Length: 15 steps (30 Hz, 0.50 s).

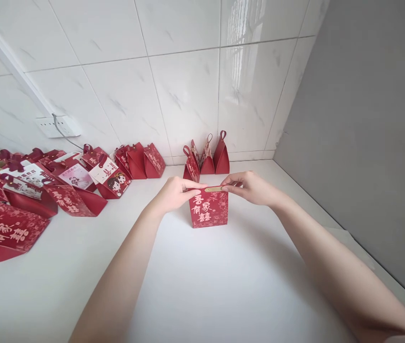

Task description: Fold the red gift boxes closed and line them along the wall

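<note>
A red gift box [210,212] with pale characters and flower print stands upright on the white table, its printed face toward me. My left hand [180,191] pinches the left end of its top edge between thumb and fingers. At the right end, my right hand [245,188] pinches the same edge. Between the two hands a gold-green ribbon [215,189] lies along the top. The back of the box is hidden from me.
Several red boxes with ribbon loops [221,157] stand behind, by the tiled wall [184,95]. Many more printed boxes [9,231] crowd the left side. A socket [57,126] with a grey cable sits on the wall. A grey panel [362,119] bounds the right.
</note>
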Available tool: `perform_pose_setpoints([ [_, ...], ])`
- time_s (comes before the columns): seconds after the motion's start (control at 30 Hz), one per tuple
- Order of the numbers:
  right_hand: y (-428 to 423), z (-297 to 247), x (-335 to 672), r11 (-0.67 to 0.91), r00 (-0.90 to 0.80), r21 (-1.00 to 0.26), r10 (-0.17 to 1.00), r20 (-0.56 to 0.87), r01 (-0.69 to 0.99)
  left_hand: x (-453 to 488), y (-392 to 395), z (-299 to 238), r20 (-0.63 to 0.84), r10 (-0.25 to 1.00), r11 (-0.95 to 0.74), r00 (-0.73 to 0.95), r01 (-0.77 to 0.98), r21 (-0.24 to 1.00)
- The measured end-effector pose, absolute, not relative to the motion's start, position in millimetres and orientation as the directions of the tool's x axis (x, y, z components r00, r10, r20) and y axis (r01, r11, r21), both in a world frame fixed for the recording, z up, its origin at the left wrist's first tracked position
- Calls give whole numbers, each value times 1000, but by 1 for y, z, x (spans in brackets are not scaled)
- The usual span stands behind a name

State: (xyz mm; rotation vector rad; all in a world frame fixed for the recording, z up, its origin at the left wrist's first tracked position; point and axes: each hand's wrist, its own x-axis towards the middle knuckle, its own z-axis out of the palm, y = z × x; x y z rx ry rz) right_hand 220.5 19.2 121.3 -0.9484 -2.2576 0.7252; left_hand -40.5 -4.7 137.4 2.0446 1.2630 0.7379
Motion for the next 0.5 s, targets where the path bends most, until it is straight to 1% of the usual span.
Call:
perform_pose_setpoints([
  [0.1, 28, 114, 224, 515, -601, -784, 763, 236, 347, -42, 3, 130, 117, 902, -319, 416, 456, 831],
  [0.17, 31, 110, 224, 506, -621, -809, 747, 238, 299, -38, 4, 125, 135, 910, -305, 392, 411, 859],
  [0.27, 32, 107, 221, 528, -641, -811, 719, 268, 253, -27, 3, 118, 195, 932, -305, 304, 373, 876],
  [0.33, 32, 104, 217, 532, -622, -816, 723, 300, 225, -21, 2, 115, 251, 933, -335, 257, 372, 866],
  [0.4, 33, 99, 212, 520, -597, -836, 730, 331, 172, -18, 2, 113, 301, 926, -372, 230, 407, 834],
  [0.5, 35, 83, 200, 450, -579, -892, 738, 347, 39, -20, 5, 110, 333, 918, -396, 213, 499, 771],
])
